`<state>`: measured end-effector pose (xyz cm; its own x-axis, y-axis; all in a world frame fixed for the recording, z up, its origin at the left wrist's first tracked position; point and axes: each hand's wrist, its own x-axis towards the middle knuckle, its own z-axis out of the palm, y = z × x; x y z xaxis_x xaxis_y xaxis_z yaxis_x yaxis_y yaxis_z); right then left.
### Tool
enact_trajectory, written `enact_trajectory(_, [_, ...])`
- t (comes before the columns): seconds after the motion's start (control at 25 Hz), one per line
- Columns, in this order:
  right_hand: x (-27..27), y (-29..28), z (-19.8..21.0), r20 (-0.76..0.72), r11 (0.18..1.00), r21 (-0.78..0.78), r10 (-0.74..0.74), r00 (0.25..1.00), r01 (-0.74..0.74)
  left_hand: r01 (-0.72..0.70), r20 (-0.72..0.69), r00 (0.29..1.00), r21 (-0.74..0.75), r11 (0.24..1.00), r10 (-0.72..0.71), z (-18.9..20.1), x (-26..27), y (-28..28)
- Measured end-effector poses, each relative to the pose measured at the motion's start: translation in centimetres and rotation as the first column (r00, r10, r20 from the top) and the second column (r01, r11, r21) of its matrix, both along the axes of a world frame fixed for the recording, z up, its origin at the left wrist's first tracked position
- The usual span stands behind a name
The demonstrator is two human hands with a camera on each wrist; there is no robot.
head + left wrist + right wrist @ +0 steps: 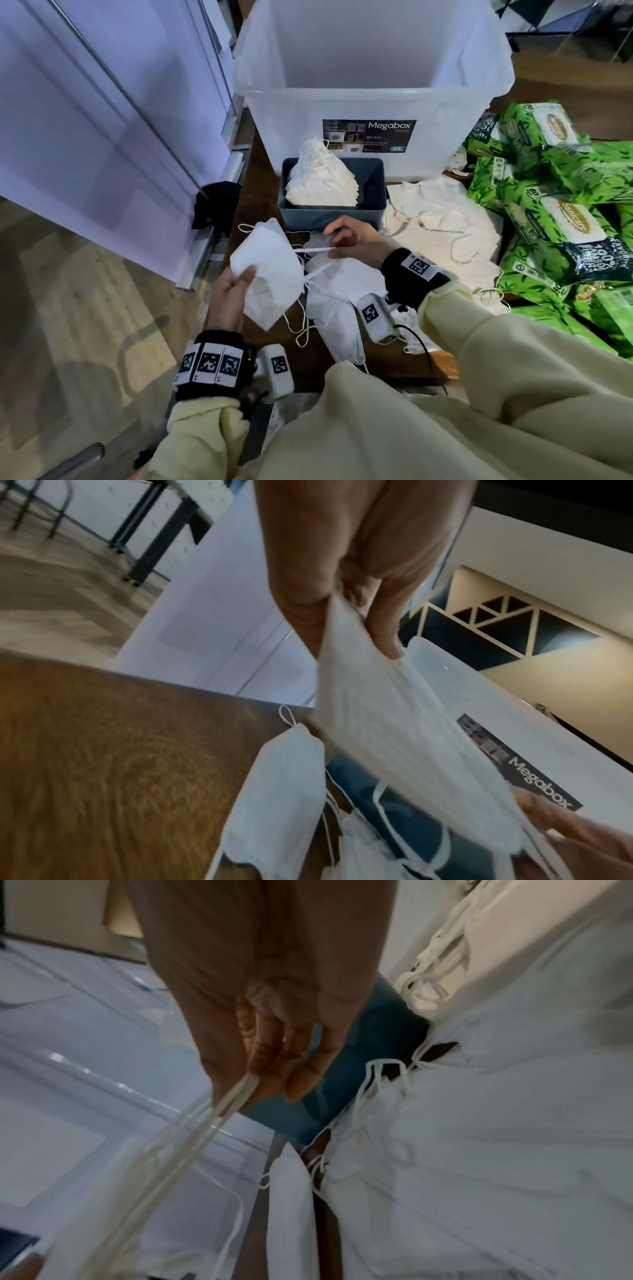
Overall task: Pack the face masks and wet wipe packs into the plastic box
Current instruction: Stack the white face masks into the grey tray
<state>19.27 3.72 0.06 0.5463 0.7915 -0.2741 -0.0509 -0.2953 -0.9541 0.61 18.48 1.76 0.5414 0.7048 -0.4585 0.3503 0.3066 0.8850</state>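
Note:
My left hand (236, 291) pinches a folded white face mask (267, 274) (394, 723) above the table's left edge. My right hand (349, 240) (260, 1069) pinches that mask's ear loops (311, 251) (192, 1131) and holds them taut to the right. More loose white masks (342, 291) (479, 1150) lie on the wooden table (120, 764) under both hands. A small blue bin (332, 212) behind them holds a stack of masks (322, 181). The clear Megabox plastic box (370, 96) stands open behind it. Green wet wipe packs (555, 212) are piled at the right.
A flat spread of white masks (442, 219) lies between the blue bin and the wipe packs. A white cabinet door (102, 120) stands close on the left of the table, with a dark object (215, 205) at its foot. Wooden floor (68, 325) lies lower left.

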Motion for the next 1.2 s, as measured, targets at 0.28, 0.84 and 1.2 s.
enact_trajectory(0.28, [1.6, -1.8, -1.9, 0.258, 0.987, -0.162, 0.025, 0.966, 0.018, -0.074, -0.044, 0.996, 0.036, 0.997, 0.076, -0.1, -1.8, 2.1])
enact_trajectory(0.84, [1.5, -6.3, -3.9, 0.395, 0.796, -0.505, -0.131, 0.909, 0.334, -0.231, -0.037, 0.973, -0.034, 0.972, 0.230, -0.4, -4.9, 2.7])
enact_trajectory(1.2, [-1.5, -0.4, -3.6, 0.637, 0.702, -0.709, 0.681, 0.361, -0.072, -0.143, -0.081, 0.987, -0.034, 0.989, 0.140, -0.7, -4.0, 1.2])
